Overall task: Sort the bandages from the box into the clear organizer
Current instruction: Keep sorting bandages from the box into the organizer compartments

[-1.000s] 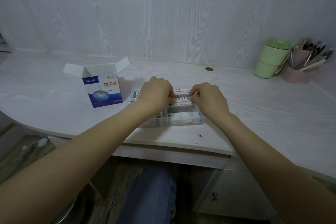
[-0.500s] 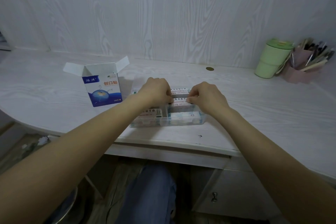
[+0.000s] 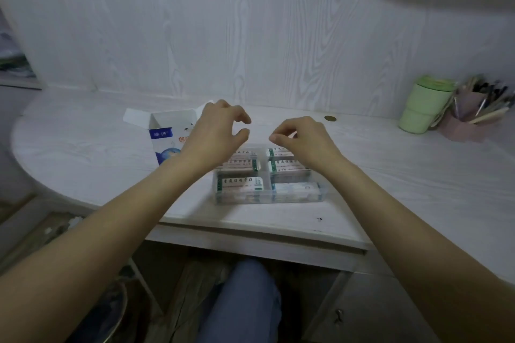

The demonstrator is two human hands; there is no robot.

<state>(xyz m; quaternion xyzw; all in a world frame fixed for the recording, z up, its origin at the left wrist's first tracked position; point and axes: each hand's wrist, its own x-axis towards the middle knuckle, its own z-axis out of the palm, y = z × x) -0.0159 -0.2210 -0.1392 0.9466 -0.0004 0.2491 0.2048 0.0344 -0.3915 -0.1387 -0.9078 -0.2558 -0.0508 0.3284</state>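
- Over the clear organizer point(image 3: 269, 195) both hands now hover, lifted clear; half a second back they were down in it, pressing on the far-row packs.
- left hand point(image 3: 216, 133): fingers loosely curled, thumb and forefinger apart, nothing in it.
- right hand point(image 3: 299, 138): fingers curled inward, thumb near the fingertips. Looks empty, but blur hides the pinch, so a thin strip there can't be ruled out.
- Read: the last pack is seated and released. My guess is the sort is done or close to it; next move would be back to the box, if it has any left.
- Organizer sits on the desk point(image 3: 418, 175) near its front edge, touching nothing else I can see. Two columns, three rows by the look of it.
- bandages point(image 3: 241, 184) lie flat in the compartments: green-and-white packs in the left column and the far right ones, a plainer white pack in the near right. Wrists cover part of the far row.
- Blue-and-white box point(image 3: 164, 135) stands upright just left of the organizer, flaps open. The inside isn't visible from this angle.
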